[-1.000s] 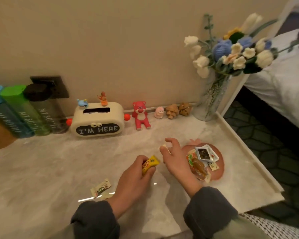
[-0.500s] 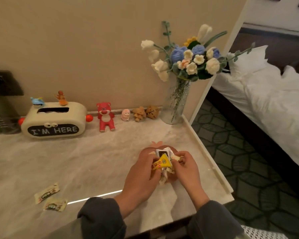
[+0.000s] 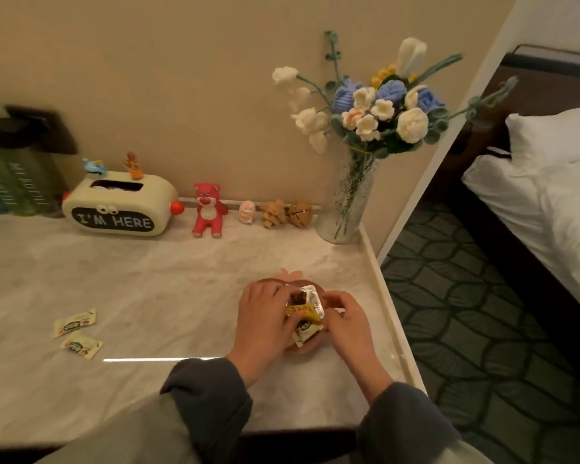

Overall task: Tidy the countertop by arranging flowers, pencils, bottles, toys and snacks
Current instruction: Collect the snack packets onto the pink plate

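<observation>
A pink strawberry-shaped dish [image 3: 287, 274] on the marble countertop [image 3: 148, 289] carries a pile of snack packets, with a yellow packet [image 3: 303, 313] on top. My left hand [image 3: 262, 316] and my right hand [image 3: 345, 321] flank the pile, fingers curled against the packets; most of the dish is hidden beneath them. Two small snack packets [image 3: 76, 333] lie loose on the counter to the left. A glass vase of knitted flowers [image 3: 352, 202] stands at the back right corner.
Along the wall stand a cream "I'M HERE" tissue box [image 3: 119, 209], a red bear toy [image 3: 208, 209], a pink figure [image 3: 247, 212] and two wooden puzzles [image 3: 287, 213]. Bottles [image 3: 10, 169] stand far left. The counter's raised edge [image 3: 389, 296] borders floor and a bed [image 3: 549, 182].
My left hand carried the yellow packet right onto the dish's pile. My right hand closed in from the other side. The view swung right, then back a little.
</observation>
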{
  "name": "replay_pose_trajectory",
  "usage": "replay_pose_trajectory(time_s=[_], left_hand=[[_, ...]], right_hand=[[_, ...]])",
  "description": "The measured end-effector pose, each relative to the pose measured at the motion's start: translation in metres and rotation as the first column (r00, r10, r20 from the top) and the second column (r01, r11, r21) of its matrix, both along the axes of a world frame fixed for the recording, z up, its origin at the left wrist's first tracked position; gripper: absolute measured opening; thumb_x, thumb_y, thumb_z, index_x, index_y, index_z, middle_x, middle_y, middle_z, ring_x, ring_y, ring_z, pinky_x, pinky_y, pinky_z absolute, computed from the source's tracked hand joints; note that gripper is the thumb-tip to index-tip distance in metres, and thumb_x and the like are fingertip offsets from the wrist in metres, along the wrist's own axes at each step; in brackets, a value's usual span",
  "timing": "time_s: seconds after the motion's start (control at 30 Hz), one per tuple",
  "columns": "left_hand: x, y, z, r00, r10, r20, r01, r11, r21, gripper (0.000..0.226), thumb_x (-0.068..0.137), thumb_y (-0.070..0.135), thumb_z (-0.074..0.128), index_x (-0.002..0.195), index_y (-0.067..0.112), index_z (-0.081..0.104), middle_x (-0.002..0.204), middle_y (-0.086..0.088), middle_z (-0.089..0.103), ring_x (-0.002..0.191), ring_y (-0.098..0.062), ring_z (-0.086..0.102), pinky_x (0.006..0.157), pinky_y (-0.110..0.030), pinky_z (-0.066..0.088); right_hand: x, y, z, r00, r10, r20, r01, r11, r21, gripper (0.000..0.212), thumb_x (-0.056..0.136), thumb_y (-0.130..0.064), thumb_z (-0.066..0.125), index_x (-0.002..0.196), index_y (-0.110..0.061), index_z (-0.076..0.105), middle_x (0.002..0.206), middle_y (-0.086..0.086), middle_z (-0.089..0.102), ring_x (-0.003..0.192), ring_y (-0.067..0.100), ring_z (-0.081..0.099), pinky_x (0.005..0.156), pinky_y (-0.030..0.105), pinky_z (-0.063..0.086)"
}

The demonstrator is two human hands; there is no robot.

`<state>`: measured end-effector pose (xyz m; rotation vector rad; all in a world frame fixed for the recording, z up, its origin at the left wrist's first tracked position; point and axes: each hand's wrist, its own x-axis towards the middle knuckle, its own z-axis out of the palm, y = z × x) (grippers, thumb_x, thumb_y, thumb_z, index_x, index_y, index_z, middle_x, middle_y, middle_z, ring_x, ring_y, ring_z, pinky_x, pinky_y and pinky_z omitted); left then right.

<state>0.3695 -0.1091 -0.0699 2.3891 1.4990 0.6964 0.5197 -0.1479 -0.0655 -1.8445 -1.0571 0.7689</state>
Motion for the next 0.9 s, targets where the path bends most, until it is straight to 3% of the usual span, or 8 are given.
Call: replay_pose_trajectory(time_s=[0.1, 0.23, 0.33, 0.5, 0.63, 0.9], left_hand=[[-0.001, -0.001, 0.002, 0.998, 0.046, 0.049, -0.045, 0.999, -0.021, 0.039, 0.082, 0.046, 0.061, 0.120, 0.039, 0.054, 0.117, 0.013, 0.057, 0.111, -0.011, 0.045, 0.105, -0.035, 0.031], [-0.014, -0.006, 0.001, 0.986, 0.096, 0.137, -0.090, 0.995, -0.048, 0.033, 0.087, 0.041, 0.059, 0.120, 0.038, 0.052, 0.122, 0.015, 0.055, 0.118, -0.008, 0.045, 0.115, -0.038, 0.020], [-0.029, -0.008, 0.001, 0.975, 0.161, 0.151, -0.155, 0.987, -0.050, 0.030, 0.091, 0.043, 0.054, 0.120, 0.037, 0.053, 0.119, 0.014, 0.056, 0.113, -0.008, 0.046, 0.110, -0.038, 0.030], [-0.073, -0.008, 0.001, 0.954, 0.263, 0.144, -0.259, 0.965, -0.046, 0.034, 0.092, 0.045, 0.051, 0.124, 0.034, 0.053, 0.120, 0.014, 0.054, 0.114, -0.007, 0.045, 0.094, -0.021, 0.035], [-0.121, -0.009, 0.001, 0.917, 0.371, 0.147, -0.363, 0.928, -0.078, 0.035, 0.092, 0.038, 0.055, 0.126, 0.033, 0.051, 0.123, 0.013, 0.053, 0.117, -0.006, 0.044, 0.093, -0.019, 0.034], [-0.233, -0.007, -0.004, 0.863, 0.493, 0.111, -0.474, 0.866, -0.159, 0.033, 0.093, 0.030, 0.054, 0.126, 0.030, 0.053, 0.126, 0.009, 0.051, 0.120, -0.011, 0.042, 0.098, -0.023, 0.034]], right_hand=[[0.000, 0.001, 0.000, 1.000, -0.008, -0.008, 0.009, 0.999, 0.033, 0.016, 0.090, -0.019, 0.060, 0.097, -0.034, 0.063, 0.102, -0.010, 0.065, 0.094, 0.007, 0.061, 0.083, 0.031, 0.054], [-0.010, 0.008, 0.009, 0.999, 0.052, -0.010, -0.051, 0.997, 0.063, 0.020, 0.091, -0.013, 0.056, 0.101, -0.029, 0.062, 0.107, -0.005, 0.064, 0.094, 0.011, 0.062, 0.085, 0.036, 0.055], [-0.028, 0.016, 0.018, 0.990, 0.144, -0.009, -0.142, 0.985, 0.099, 0.025, 0.090, -0.010, 0.056, 0.102, -0.032, 0.062, 0.107, -0.008, 0.063, 0.097, 0.009, 0.060, 0.085, 0.028, 0.052], [-0.074, 0.031, 0.028, 0.950, 0.313, -0.013, -0.310, 0.946, 0.098, 0.032, 0.092, -0.013, 0.053, 0.108, -0.041, 0.055, 0.103, -0.020, 0.056, 0.095, 0.002, 0.056, 0.077, 0.018, 0.046], [-0.121, 0.044, 0.031, 0.900, 0.435, 0.017, -0.433, 0.893, 0.125, 0.029, 0.094, -0.016, 0.055, 0.111, -0.039, 0.055, 0.101, -0.016, 0.057, 0.084, 0.004, 0.058, 0.071, 0.020, 0.049], [-0.229, 0.067, 0.018, 0.784, 0.619, 0.046, -0.619, 0.785, -0.010, 0.024, 0.091, -0.019, 0.058, 0.107, -0.036, 0.060, 0.099, -0.015, 0.060, 0.086, 0.003, 0.058, 0.070, 0.015, 0.043]])
